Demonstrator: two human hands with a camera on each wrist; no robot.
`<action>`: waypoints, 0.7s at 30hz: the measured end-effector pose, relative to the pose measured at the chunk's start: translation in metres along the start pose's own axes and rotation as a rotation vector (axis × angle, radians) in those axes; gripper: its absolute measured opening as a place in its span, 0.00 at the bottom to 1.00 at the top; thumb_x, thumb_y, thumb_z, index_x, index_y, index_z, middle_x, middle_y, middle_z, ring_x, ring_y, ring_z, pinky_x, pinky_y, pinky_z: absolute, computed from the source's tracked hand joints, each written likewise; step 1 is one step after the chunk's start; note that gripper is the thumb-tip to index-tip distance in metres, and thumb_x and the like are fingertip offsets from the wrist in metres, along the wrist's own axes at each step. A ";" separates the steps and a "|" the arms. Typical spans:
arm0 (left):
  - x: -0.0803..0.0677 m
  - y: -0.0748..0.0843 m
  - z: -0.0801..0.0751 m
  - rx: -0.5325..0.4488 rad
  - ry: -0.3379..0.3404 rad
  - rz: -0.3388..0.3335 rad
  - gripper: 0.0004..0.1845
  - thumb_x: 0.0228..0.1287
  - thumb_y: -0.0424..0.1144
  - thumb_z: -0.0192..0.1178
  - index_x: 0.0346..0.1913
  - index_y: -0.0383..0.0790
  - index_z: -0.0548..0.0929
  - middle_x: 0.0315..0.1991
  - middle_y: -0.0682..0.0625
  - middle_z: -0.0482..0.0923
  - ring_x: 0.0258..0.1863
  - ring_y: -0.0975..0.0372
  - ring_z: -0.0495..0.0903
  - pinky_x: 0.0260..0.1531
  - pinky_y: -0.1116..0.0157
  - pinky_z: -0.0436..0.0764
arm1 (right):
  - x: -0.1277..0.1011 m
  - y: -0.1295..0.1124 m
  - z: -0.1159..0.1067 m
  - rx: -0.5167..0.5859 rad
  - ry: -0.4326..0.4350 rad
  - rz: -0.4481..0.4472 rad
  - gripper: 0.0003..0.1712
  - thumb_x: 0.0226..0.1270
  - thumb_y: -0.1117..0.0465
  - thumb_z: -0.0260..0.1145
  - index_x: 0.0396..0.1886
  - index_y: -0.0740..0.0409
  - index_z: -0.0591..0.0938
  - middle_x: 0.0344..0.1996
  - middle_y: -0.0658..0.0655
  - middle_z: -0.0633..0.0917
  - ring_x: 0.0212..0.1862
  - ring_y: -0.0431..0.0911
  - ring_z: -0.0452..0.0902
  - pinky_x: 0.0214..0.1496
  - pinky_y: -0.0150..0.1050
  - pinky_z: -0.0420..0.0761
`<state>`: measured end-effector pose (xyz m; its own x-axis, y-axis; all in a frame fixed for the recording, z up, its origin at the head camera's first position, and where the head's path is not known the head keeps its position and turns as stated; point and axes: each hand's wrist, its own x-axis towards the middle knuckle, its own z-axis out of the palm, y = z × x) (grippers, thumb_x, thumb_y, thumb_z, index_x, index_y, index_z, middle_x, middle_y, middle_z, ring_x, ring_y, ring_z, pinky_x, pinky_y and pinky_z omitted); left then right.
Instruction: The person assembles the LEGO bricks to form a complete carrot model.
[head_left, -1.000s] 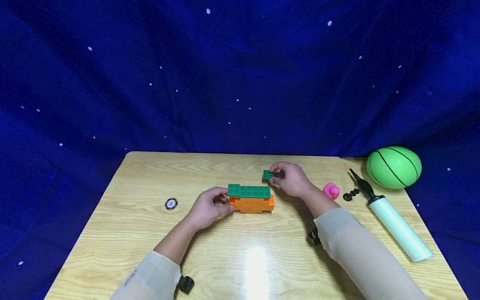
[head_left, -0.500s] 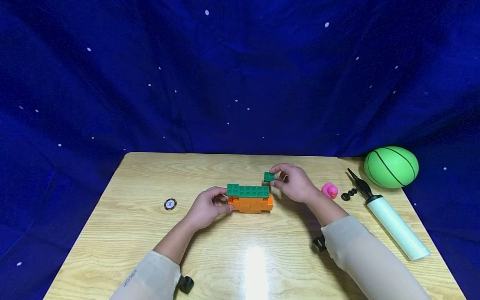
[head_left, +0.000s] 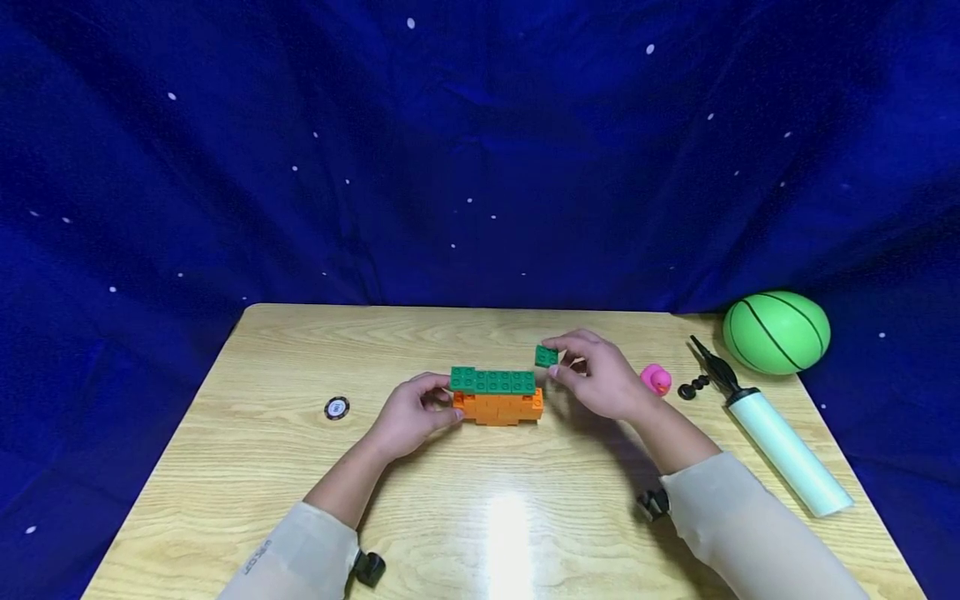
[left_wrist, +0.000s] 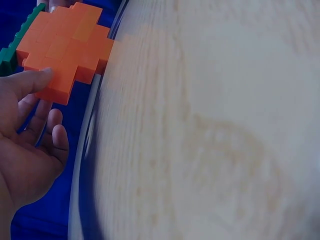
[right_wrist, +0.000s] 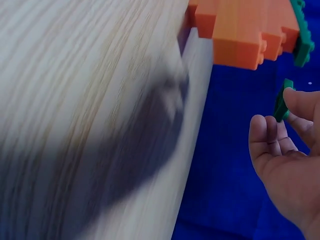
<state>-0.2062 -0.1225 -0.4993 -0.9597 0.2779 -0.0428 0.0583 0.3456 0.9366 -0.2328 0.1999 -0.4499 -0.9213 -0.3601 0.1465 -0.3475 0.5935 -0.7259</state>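
An assembly of orange building blocks stands upright on the wooden table, its outline stepped, with a row of green blocks along its top. My left hand grips its left end; in the left wrist view the thumb lies against the orange face and other fingers reach behind. Off the right end of the green row, my right hand pinches a small, thin green building block between thumb and fingertips. The right wrist view has this green block apart from the assembly, with a gap between them.
A poker chip lies left of the left hand. On the right are a pink rubber duck, a small black beaded object, a hand pump and a green ball. A blue curtain hangs behind the table.
My right hand has brought the small green block slightly rightward and nearer to me, turning it a little. The left hand keeps its hold on the assembly.
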 end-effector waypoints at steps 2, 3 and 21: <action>0.000 0.000 0.000 -0.004 -0.001 -0.001 0.25 0.60 0.33 0.75 0.61 0.36 0.84 0.46 0.48 0.82 0.43 0.56 0.78 0.41 0.64 0.78 | -0.003 -0.004 0.000 0.011 -0.003 -0.006 0.23 0.73 0.65 0.69 0.66 0.57 0.82 0.57 0.55 0.81 0.47 0.46 0.79 0.52 0.43 0.85; 0.000 -0.001 0.000 -0.005 -0.001 0.001 0.25 0.60 0.33 0.75 0.61 0.36 0.84 0.46 0.48 0.82 0.42 0.56 0.78 0.41 0.64 0.78 | -0.005 -0.006 0.000 0.019 -0.004 -0.009 0.24 0.73 0.65 0.69 0.67 0.56 0.81 0.57 0.55 0.81 0.47 0.46 0.79 0.53 0.44 0.85; 0.001 -0.002 0.000 -0.012 -0.005 0.015 0.25 0.60 0.33 0.75 0.61 0.36 0.84 0.45 0.48 0.82 0.42 0.56 0.78 0.40 0.65 0.78 | -0.019 -0.026 0.004 0.054 -0.044 -0.120 0.23 0.74 0.67 0.67 0.67 0.55 0.82 0.54 0.54 0.78 0.51 0.48 0.78 0.47 0.40 0.81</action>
<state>-0.2070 -0.1230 -0.5013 -0.9574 0.2871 -0.0303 0.0694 0.3308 0.9412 -0.2055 0.1885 -0.4358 -0.8651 -0.4576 0.2057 -0.4433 0.5053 -0.7404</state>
